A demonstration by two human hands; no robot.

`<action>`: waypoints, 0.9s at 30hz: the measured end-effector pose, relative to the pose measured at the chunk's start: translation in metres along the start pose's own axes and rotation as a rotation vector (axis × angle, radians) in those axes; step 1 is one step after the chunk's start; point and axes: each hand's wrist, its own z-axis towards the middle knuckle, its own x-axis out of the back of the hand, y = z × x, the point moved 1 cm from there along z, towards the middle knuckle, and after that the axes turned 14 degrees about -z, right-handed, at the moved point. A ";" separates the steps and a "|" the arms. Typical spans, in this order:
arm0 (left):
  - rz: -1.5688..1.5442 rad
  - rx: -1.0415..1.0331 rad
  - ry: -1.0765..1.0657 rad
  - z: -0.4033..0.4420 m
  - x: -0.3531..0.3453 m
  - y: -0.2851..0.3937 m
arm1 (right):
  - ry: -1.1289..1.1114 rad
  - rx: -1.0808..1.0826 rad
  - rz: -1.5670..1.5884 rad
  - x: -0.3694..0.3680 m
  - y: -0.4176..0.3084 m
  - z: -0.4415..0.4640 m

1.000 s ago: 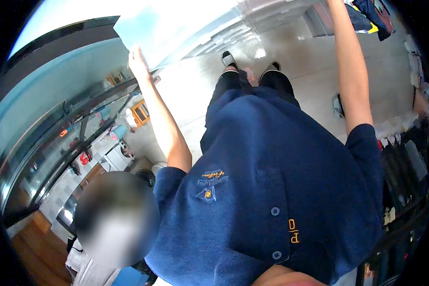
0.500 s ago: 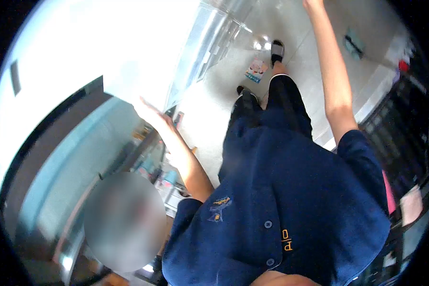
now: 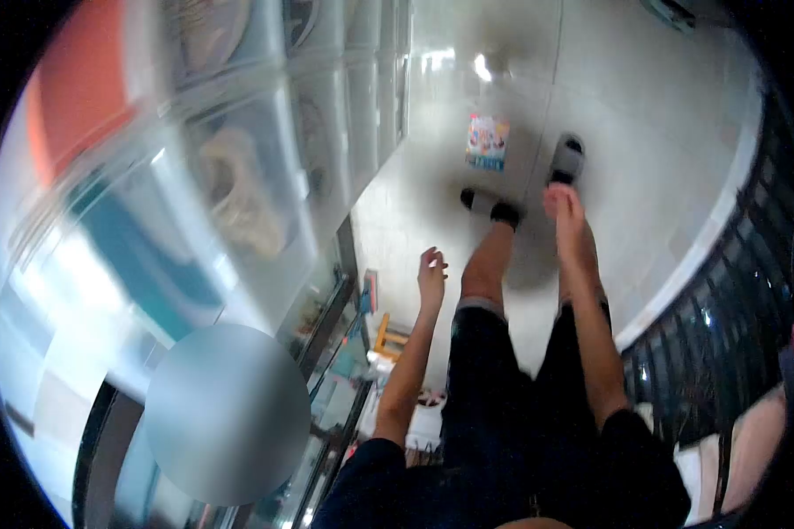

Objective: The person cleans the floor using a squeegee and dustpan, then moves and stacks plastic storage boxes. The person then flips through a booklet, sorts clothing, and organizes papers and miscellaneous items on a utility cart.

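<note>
Clear shoe boxes stacked on L, 1 w/ beige shoe.

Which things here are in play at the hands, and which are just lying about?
In play, probably:
- Left hand, seemingly empty
- Right hand, blurred, grip unclear
- Clear stacked boxes, though neither hand visibly touches them

Lying about, apparently:
- Colourful printed item on the floor

The left hand is hanging near the left leg, fingers loosely curling. The right hand is hovering over the right leg. Beyond the slippers, a colourful printed sheet is lying on the floor.
</note>
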 end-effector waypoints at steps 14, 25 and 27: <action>-0.818 0.077 0.413 0.500 -0.076 0.012 | -0.949 0.570 -0.668 -0.090 0.006 0.110; -1.358 0.041 0.713 0.503 -0.058 -0.069 | -0.758 0.517 -0.867 -0.071 -0.018 0.140; -1.350 0.075 0.599 0.503 -0.060 -0.067 | -0.751 0.521 -0.870 -0.077 -0.022 0.139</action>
